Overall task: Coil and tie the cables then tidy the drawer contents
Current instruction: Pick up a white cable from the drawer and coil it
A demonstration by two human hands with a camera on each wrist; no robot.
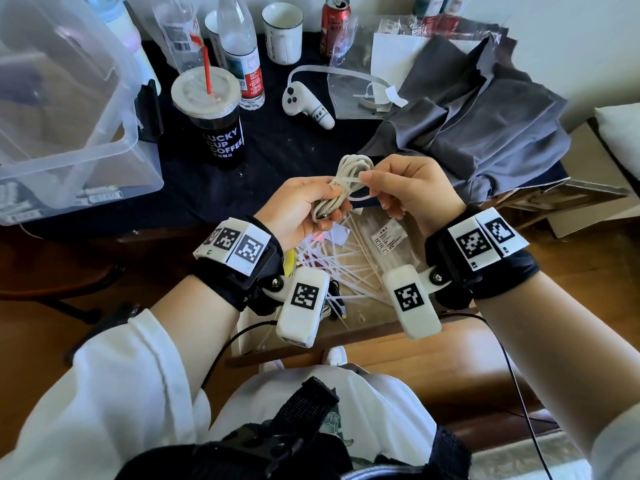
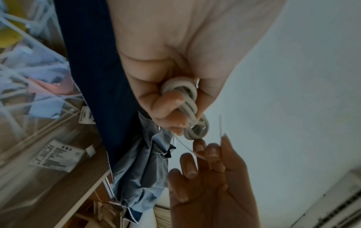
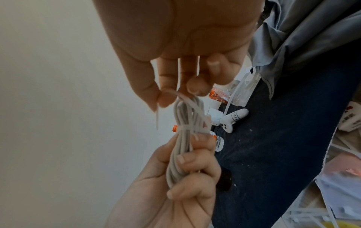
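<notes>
Fingers of the left hand (image 1: 294,206) curl tight round a coiled white cable (image 1: 341,187), which sits at the centre of the head view, lifted above the table edge. In the right wrist view that same hand (image 3: 175,182) fills the lower middle of the frame, with the cable (image 3: 180,148) running up out of the fist. A thin white zip tie (image 3: 187,128) is wrapped once round the bundle just above the fist, and its tail slants up toward the frame's centre.

The right hand (image 1: 412,188) pinches that tail between thumb and forefinger, while its other fingers are loosely bent and hold nothing. Seen from the left wrist, the right hand (image 2: 209,177) lies at lower centre, just below the cable loops (image 2: 187,108) that stick out of the left fist.

Below the hands in the head view, an open drawer (image 1: 346,353) holds a scatter of loose zip ties (image 1: 332,268) and a clear packet with a label (image 1: 388,237). At upper left stands a clear plastic bin (image 1: 69,109), and right of it a black coffee cup (image 1: 216,119) with a red straw. A white controller (image 1: 304,103) lies near the top centre on the dark cloth (image 1: 277,150), and a crumpled grey garment (image 1: 478,123) fills the upper right.
</notes>
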